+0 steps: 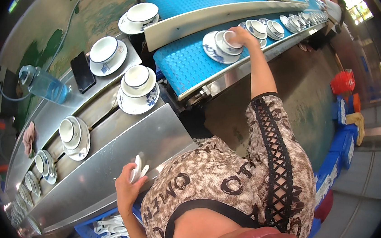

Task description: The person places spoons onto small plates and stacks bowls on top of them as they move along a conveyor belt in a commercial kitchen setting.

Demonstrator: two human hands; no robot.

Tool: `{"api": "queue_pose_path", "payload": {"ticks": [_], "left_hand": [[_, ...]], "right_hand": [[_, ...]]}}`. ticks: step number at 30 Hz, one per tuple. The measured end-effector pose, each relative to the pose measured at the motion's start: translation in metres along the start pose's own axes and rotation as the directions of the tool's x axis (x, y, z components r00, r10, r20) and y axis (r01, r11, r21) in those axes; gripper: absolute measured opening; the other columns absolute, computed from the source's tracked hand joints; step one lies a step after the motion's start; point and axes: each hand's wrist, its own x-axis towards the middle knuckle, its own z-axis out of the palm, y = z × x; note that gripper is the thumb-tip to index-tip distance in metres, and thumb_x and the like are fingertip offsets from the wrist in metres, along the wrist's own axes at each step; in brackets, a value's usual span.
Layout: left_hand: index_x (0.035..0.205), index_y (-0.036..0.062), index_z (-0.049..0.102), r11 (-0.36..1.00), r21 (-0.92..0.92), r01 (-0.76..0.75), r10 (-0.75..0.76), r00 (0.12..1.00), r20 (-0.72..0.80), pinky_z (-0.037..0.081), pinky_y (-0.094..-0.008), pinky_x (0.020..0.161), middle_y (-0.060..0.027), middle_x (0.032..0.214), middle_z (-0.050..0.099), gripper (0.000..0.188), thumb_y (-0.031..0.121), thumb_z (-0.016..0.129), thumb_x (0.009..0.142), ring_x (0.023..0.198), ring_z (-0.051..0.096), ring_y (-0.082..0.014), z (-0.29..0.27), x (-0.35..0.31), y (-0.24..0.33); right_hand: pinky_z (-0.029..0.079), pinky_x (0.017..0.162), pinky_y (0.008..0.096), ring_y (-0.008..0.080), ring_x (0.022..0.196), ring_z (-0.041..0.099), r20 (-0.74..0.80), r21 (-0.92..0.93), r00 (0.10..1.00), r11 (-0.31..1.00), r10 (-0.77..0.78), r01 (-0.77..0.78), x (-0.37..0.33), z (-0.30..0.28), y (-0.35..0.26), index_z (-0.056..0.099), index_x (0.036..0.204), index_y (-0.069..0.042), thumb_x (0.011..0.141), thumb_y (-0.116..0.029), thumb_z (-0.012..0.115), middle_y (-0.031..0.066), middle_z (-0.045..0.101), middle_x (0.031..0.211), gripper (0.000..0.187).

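Note:
My right hand (243, 36) reaches out over the blue conveyor belt (181, 63) and rests on the rim of a white cup (228, 42) that sits on a blue-patterned saucer (211, 50). My left hand (128, 185) is low against the slanted steel panel (108, 167) and grips white ceramic spoons (137, 168). More cup-and-saucer sets stand close by: one (138, 88) on the steel track at centre, one (107, 55) behind it, and another (75, 137) to the left.
A blue crate of white spoons (107, 232) lies below my left hand. A black phone (82, 72) and a blue water bottle (44, 84) rest on the steel ledge. Cup sets line the belt far right (297, 19). Red and blue crates (345, 105) stand at right.

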Motion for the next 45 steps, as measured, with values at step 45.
{"api": "queue_pose_path", "payload": {"ticks": [45], "left_hand": [[0.099,-0.0032,0.057,0.683,-0.701,-0.203,-0.547,0.493,-0.676,0.046,-0.0306,0.073,-0.0126,0.093,0.062,0.041,0.012,0.073,0.065,0.082,0.060,-0.0193,-0.091,0.150,-0.136]], "right_hand": [[0.043,0.080,0.0405,0.0349,0.092,0.051,0.211,0.277,0.167,0.223,-0.963,0.935,-0.151,0.197,-0.352,0.059,0.092,-0.003,0.069,0.005,0.051,0.0179,0.054,0.095,0.026]]}}
